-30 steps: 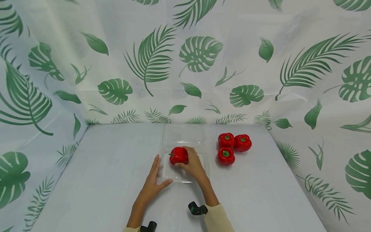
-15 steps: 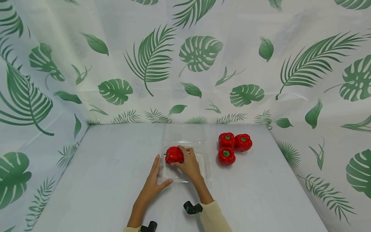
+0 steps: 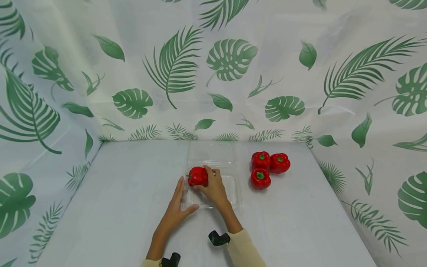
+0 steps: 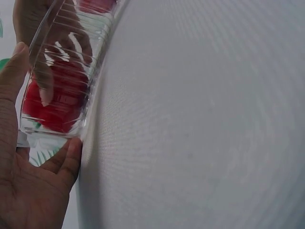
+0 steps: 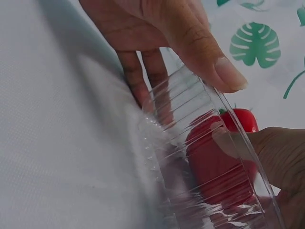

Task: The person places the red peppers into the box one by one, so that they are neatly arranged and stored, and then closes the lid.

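Observation:
A red bell pepper (image 3: pixel 197 176) with a green stem lies on its side in the left part of a clear plastic clamshell box (image 3: pixel 231 194), its lid (image 3: pixel 211 152) folded back. My right hand (image 3: pixel 215 189) grips the pepper from its right side, thumb in front and fingers behind. Through the ribbed wall, the left wrist view shows the pepper (image 4: pixel 59 102) low in the box. My left hand (image 3: pixel 176 211) rests with straight fingers along the box's left side, thumb at the front corner. In the right wrist view, the left thumb (image 5: pixel 209 52) lies at the rim.
Three more red bell peppers (image 3: pixel 261 178) stand stem up in a close group to the right of the box, on the white tabletop (image 3: pixel 300 222). Leaf-printed cloth (image 3: pixel 233 115) rises behind and along both sides.
My right hand has moved the pepper leftward inside the box, to near its left wall. My left hand stays at the box's side. The other peppers have not moved.

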`<move>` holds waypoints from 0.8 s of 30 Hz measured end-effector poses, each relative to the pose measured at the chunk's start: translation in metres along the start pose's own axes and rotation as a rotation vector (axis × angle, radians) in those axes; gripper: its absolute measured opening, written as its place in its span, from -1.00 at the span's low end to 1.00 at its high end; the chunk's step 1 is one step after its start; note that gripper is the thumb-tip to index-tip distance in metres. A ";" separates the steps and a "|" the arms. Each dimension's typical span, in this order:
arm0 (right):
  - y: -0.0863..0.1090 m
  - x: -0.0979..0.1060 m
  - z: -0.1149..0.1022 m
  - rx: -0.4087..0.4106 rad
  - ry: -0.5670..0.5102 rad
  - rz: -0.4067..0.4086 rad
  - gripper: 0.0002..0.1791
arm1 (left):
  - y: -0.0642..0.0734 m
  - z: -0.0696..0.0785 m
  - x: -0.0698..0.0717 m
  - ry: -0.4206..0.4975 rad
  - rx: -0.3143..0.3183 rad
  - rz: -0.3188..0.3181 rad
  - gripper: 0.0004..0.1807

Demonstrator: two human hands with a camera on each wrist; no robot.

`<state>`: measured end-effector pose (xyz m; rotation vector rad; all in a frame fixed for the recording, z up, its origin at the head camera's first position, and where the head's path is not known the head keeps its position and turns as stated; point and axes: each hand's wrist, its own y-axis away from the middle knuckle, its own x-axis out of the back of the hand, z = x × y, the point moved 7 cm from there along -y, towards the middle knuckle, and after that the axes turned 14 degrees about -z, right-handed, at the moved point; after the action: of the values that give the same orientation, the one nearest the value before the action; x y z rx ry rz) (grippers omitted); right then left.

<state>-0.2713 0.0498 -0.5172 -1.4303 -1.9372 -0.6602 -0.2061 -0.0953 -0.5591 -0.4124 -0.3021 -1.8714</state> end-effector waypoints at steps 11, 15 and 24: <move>0.000 0.005 0.007 -0.040 -0.007 -0.057 -0.15 | 0.000 -0.001 0.000 -0.002 0.011 0.000 0.12; 0.000 0.006 0.009 -0.044 0.000 -0.044 -0.22 | -0.001 -0.001 0.001 -0.002 0.003 0.001 0.11; 0.006 0.006 0.005 -0.051 -0.006 -0.007 -0.21 | 0.000 0.001 0.000 -0.004 0.011 0.005 0.13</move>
<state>-0.2676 0.0591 -0.5155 -1.4585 -1.9433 -0.7138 -0.2057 -0.0952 -0.5585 -0.4093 -0.3143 -1.8631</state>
